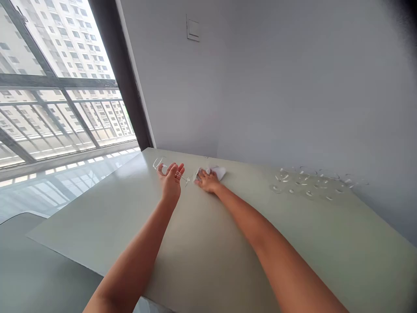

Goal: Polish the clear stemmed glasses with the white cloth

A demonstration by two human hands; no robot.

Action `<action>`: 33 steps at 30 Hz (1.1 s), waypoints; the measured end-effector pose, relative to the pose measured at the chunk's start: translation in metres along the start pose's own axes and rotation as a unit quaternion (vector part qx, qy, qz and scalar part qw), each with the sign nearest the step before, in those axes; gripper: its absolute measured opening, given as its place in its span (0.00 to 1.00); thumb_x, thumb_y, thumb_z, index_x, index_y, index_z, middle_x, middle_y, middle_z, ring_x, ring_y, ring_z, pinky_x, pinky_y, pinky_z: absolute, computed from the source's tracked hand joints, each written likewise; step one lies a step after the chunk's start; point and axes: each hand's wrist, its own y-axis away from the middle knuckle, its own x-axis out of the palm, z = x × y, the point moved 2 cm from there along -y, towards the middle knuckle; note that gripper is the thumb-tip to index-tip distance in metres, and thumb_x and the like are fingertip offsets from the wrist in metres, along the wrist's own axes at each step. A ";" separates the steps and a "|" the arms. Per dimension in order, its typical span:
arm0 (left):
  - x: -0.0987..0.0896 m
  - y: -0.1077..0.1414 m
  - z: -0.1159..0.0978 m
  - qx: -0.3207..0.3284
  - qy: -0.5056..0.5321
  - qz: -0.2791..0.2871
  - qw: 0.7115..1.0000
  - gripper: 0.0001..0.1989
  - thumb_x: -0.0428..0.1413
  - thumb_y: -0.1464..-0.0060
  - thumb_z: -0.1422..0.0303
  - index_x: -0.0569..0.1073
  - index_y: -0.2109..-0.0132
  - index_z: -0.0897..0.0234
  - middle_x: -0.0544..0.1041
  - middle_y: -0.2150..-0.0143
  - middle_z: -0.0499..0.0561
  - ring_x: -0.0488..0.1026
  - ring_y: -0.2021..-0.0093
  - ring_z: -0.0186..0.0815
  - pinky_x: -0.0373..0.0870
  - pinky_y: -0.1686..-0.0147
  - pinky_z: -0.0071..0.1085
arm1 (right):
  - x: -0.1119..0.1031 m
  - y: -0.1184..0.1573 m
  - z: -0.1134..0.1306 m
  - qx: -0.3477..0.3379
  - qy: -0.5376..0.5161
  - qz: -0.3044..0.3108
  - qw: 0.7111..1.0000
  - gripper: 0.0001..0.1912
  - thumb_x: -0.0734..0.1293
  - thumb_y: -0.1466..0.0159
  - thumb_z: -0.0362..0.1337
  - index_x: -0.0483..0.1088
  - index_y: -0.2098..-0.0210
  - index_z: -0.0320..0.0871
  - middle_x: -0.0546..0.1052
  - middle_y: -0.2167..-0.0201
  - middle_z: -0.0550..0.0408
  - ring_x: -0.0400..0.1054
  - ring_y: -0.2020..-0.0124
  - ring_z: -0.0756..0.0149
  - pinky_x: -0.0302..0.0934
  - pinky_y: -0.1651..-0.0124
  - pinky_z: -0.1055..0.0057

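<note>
A clear stemmed glass lies tilted nearly sideways in my left hand, its bowl to the left and its foot to the right. The fingers of that hand curl up around the bowl and stem. Just right of the foot, my right hand is closed on a white cloth, which spreads out beyond the fingers. Both hands are over the far part of the pale table.
Several clear glasses stand grouped on the table's right side, near the wall. A large window with railings is at the left. Below the table's left edge is a grey rounded surface.
</note>
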 end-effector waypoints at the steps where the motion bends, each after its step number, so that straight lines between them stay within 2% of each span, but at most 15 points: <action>1: 0.000 0.000 0.000 0.005 -0.005 0.006 1.000 0.26 0.60 0.58 0.72 0.56 0.54 0.52 0.69 0.62 0.44 0.74 0.60 0.35 0.68 0.54 0.34 | 0.007 0.007 0.020 -0.035 -0.003 0.008 0.999 0.34 0.46 0.38 0.57 0.45 0.37 0.49 0.41 0.35 0.55 0.30 0.36 0.50 0.27 0.40 0.53; 2: 0.001 0.000 0.000 0.010 -0.009 0.017 1.000 0.27 0.61 0.58 0.72 0.56 0.54 0.52 0.69 0.62 0.44 0.74 0.60 0.34 0.68 0.54 0.34 | 0.014 0.019 0.037 -0.079 -0.008 0.016 0.997 0.34 0.47 0.39 0.58 0.45 0.38 0.50 0.41 0.35 0.57 0.28 0.36 0.50 0.26 0.39 0.55; 4: 0.006 0.001 0.002 0.014 -0.020 0.054 0.998 0.29 0.61 0.59 0.72 0.55 0.53 0.51 0.69 0.61 0.45 0.74 0.60 0.34 0.67 0.53 0.35 | 0.028 0.055 0.062 -0.207 -0.031 0.028 0.977 0.35 0.47 0.39 0.58 0.46 0.38 0.46 0.40 0.35 0.53 0.25 0.36 0.48 0.25 0.40 0.52; 7: 0.024 0.010 0.017 -0.028 -0.046 0.121 0.991 0.33 0.62 0.60 0.72 0.53 0.50 0.51 0.71 0.63 0.46 0.74 0.60 0.34 0.67 0.54 0.36 | 0.040 0.124 0.070 -0.305 -0.063 0.016 0.950 0.34 0.48 0.38 0.57 0.48 0.38 0.46 0.42 0.35 0.54 0.24 0.37 0.46 0.26 0.39 0.51; 10: 0.054 0.032 0.052 -0.102 -0.094 0.199 0.970 0.34 0.62 0.60 0.69 0.53 0.48 0.54 0.72 0.62 0.50 0.74 0.63 0.35 0.68 0.58 0.36 | 0.040 0.186 0.059 -0.331 -0.082 0.015 0.940 0.32 0.51 0.38 0.55 0.49 0.39 0.49 0.45 0.35 0.55 0.25 0.36 0.48 0.26 0.39 0.50; 14: 0.101 0.071 0.119 -0.133 -0.208 0.295 0.923 0.26 0.62 0.61 0.66 0.62 0.55 0.62 0.72 0.56 0.57 0.71 0.65 0.34 0.65 0.61 0.34 | 0.035 0.233 0.039 -0.316 -0.103 0.014 0.943 0.30 0.53 0.38 0.53 0.49 0.39 0.48 0.46 0.36 0.54 0.24 0.36 0.49 0.29 0.39 0.50; 16: 0.122 0.085 0.153 -0.134 -0.262 0.317 0.902 0.21 0.63 0.61 0.66 0.64 0.59 0.63 0.72 0.55 0.58 0.68 0.66 0.33 0.64 0.63 0.33 | 0.035 0.245 0.031 -0.304 -0.109 0.004 0.947 0.29 0.54 0.38 0.51 0.50 0.40 0.48 0.46 0.36 0.54 0.23 0.36 0.50 0.29 0.39 0.50; 18: 0.140 0.094 0.181 -0.144 -0.294 0.318 0.890 0.21 0.62 0.60 0.65 0.63 0.59 0.62 0.73 0.56 0.57 0.66 0.68 0.31 0.63 0.66 0.32 | 0.037 0.253 0.025 -0.288 -0.114 -0.006 0.951 0.29 0.55 0.38 0.51 0.51 0.40 0.49 0.46 0.36 0.56 0.23 0.36 0.49 0.30 0.38 0.50; 21: 0.160 0.096 0.208 -0.147 -0.311 0.313 0.885 0.23 0.61 0.59 0.66 0.61 0.55 0.60 0.73 0.58 0.54 0.64 0.72 0.29 0.61 0.70 0.31 | 0.040 0.259 0.020 -0.270 -0.119 -0.004 0.955 0.27 0.56 0.38 0.49 0.52 0.41 0.50 0.46 0.36 0.56 0.25 0.36 0.49 0.31 0.38 0.50; 26: 0.177 0.090 0.229 -0.126 -0.320 0.307 0.888 0.25 0.59 0.58 0.70 0.59 0.53 0.59 0.71 0.59 0.53 0.65 0.71 0.28 0.61 0.70 0.29 | 0.039 0.261 0.019 -0.270 -0.124 -0.018 0.955 0.27 0.57 0.39 0.50 0.54 0.42 0.51 0.46 0.36 0.58 0.26 0.36 0.50 0.31 0.38 0.51; 33: 0.181 0.085 0.246 -0.111 -0.340 0.314 0.879 0.23 0.56 0.56 0.72 0.58 0.52 0.58 0.71 0.58 0.53 0.65 0.69 0.30 0.60 0.71 0.28 | 0.041 0.260 0.019 -0.276 -0.125 -0.021 0.953 0.29 0.56 0.39 0.54 0.55 0.42 0.51 0.50 0.37 0.58 0.25 0.36 0.50 0.32 0.38 0.52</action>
